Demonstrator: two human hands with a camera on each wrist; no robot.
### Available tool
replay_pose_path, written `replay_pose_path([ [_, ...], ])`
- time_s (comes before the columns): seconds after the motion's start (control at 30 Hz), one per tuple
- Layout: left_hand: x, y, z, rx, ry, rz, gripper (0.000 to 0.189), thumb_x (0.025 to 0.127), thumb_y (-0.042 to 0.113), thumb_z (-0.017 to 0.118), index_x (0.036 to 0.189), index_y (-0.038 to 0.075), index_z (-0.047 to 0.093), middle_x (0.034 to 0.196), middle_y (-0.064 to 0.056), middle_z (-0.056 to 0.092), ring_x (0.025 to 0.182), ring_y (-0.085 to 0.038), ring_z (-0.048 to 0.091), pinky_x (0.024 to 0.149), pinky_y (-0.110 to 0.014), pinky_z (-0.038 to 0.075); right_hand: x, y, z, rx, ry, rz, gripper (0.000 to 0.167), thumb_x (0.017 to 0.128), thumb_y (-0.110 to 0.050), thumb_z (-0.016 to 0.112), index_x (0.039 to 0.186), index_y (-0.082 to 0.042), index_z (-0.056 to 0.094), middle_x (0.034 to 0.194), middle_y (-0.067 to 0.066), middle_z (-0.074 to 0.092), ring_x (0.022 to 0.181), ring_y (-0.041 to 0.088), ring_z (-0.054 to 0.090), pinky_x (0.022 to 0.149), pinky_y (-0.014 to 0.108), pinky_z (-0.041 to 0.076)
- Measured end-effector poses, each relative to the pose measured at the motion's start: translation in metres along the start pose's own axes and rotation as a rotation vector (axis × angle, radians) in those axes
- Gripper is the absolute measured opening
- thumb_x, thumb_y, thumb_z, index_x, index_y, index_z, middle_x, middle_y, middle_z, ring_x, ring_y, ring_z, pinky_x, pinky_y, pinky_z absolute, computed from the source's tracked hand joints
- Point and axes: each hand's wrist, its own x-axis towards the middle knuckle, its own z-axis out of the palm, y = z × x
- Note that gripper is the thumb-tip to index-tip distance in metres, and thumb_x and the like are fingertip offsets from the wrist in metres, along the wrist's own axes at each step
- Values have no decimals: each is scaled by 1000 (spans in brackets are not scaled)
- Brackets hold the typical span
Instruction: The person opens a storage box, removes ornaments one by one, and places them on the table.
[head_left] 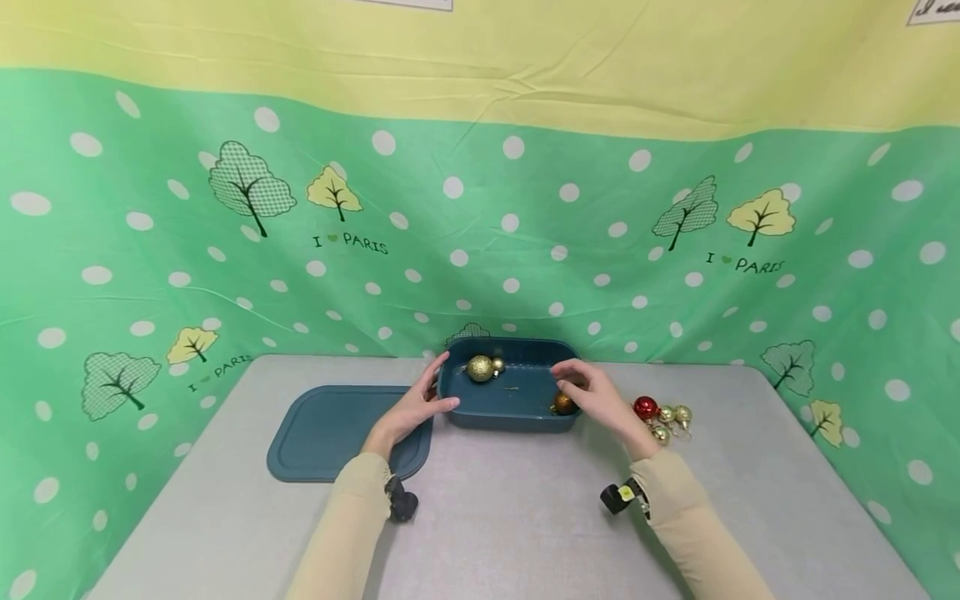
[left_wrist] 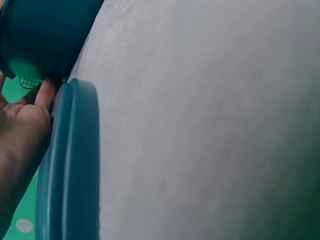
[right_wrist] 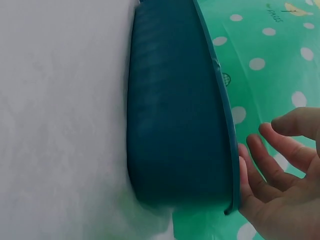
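A dark blue rectangular box stands at the back of the table. Inside, a gold Christmas ball and a smaller gold ball lie at the left, and an orange-brown Christmas ball at the right front corner. My left hand spans the box's left end, thumb near the front corner and fingers along the outside. Over the right end reaches my right hand, just above the orange-brown ball. Its fingers are loosely bent with nothing between them in the right wrist view.
The matching blue lid lies flat left of the box, partly under my left forearm. Right of the box are a red Christmas ball and several small gold balls. A green dotted cloth hangs behind the table.
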Motion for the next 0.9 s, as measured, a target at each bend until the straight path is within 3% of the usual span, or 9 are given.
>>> replay_pose_path([
  [0.27,-2,2,1,-1,0,-7,88,92,13,65,158,19,7,157,-25,-4,143,-41,1,113,-54,12,15,-3,16,0,-25,-2,24,96,1,55,119,8,59,115,23,61,102,37,60,84,48,49],
  [0.73,-2,3,1,7,4,-11,87,92,13,65,157,19,8,158,-23,-4,144,-38,0,114,-51,11,45,-3,43,6,-53,83,27,96,0,55,121,6,59,120,22,59,107,34,59,90,45,48],
  [0.9,-1,4,0,9,6,-3,87,93,13,65,157,20,8,159,-20,-5,144,-36,-2,114,-50,11,57,-1,49,130,-67,141,29,96,-1,52,124,7,57,123,25,56,109,42,56,89,47,48],
])
